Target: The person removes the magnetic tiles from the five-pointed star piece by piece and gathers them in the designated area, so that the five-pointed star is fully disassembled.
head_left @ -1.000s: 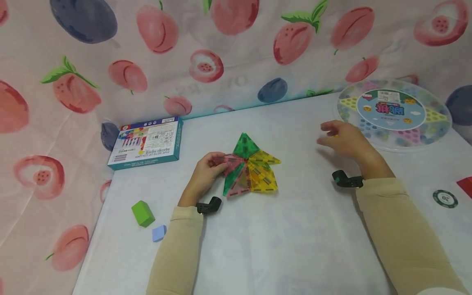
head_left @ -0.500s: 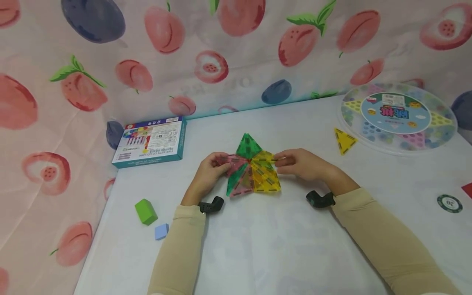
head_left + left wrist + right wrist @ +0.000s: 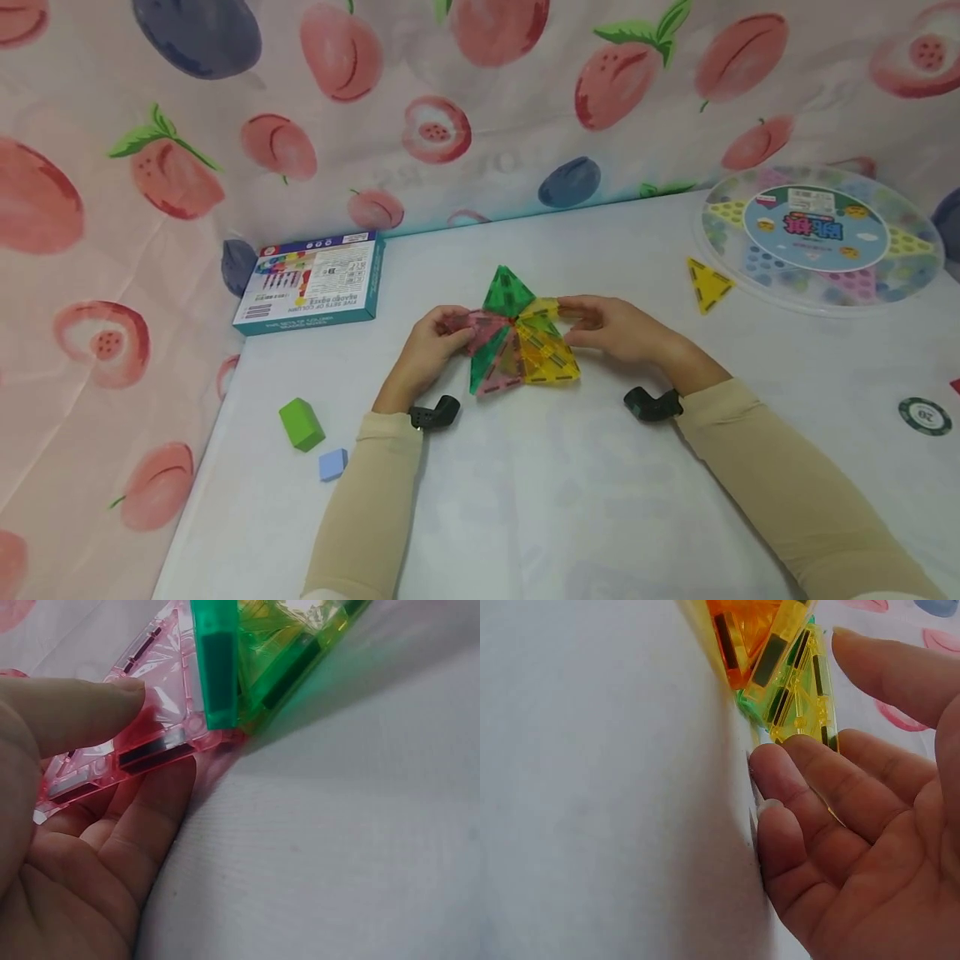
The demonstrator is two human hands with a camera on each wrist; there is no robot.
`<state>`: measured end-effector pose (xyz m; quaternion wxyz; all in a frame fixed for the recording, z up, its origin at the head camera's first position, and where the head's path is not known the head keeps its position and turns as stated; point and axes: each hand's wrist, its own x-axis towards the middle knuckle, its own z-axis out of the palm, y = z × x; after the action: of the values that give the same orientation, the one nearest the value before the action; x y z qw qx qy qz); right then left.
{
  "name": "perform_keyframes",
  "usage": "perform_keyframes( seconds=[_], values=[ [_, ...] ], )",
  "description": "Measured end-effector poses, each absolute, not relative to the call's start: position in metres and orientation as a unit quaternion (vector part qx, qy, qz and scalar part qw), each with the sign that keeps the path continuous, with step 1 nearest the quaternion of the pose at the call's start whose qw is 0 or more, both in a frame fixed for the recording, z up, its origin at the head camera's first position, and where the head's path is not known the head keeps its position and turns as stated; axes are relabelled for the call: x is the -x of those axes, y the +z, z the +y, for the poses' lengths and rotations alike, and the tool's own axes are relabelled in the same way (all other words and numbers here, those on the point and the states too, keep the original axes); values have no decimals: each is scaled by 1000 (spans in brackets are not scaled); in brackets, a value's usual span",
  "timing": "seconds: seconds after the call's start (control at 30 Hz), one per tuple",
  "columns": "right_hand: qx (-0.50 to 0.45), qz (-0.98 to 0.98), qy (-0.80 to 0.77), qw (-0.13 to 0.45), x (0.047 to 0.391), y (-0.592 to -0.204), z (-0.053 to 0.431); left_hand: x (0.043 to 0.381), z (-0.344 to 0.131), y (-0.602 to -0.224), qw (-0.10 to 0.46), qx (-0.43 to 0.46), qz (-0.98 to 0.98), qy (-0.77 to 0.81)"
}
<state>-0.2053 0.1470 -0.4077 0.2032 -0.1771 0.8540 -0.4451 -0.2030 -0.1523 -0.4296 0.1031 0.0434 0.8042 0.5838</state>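
Translucent magnetic tiles in green, pink and yellow form a pointed, star-like cluster (image 3: 550, 358) in the middle of the table. At its left side, my left hand (image 3: 427, 350) pinches a pink triangular magnetic tile (image 3: 161, 712), thumb on top and fingers underneath. My right hand (image 3: 618, 333) is at the cluster's right side. In the right wrist view its fingertips (image 3: 776, 769) meet the lower end of a yellow magnetic tile (image 3: 825, 697), while the thumb stands apart from it. A green tile (image 3: 506, 292) points toward the back.
A loose yellow triangular tile (image 3: 707, 286) lies right of the cluster, near a round Chinese checkers set (image 3: 817, 283). At the back left is a flat box (image 3: 315, 283). A green block (image 3: 302, 425), a blue cube (image 3: 333, 465) and a round chip (image 3: 925, 416) lie nearer.
My right hand has come left from beside the loose yellow triangle to the cluster's right side. The yellow tile there now sits slightly raised. My left hand keeps its pinch.
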Motion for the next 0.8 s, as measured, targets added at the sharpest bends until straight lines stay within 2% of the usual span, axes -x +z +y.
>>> perform_keyframes(
  seconds=[0.3, 0.63, 0.8],
  values=[
    [202, 874, -398, 194, 203, -408, 146, 205, -151, -429, 108, -38, 808, 578],
    [65, 895, -431, 95, 208, -406, 158, 194, -146, -407, 123, -36, 804, 580],
    [25, 909, -410, 75, 216, -406, 176, 192, -145, -403, 126, -35, 797, 589]
  ],
)
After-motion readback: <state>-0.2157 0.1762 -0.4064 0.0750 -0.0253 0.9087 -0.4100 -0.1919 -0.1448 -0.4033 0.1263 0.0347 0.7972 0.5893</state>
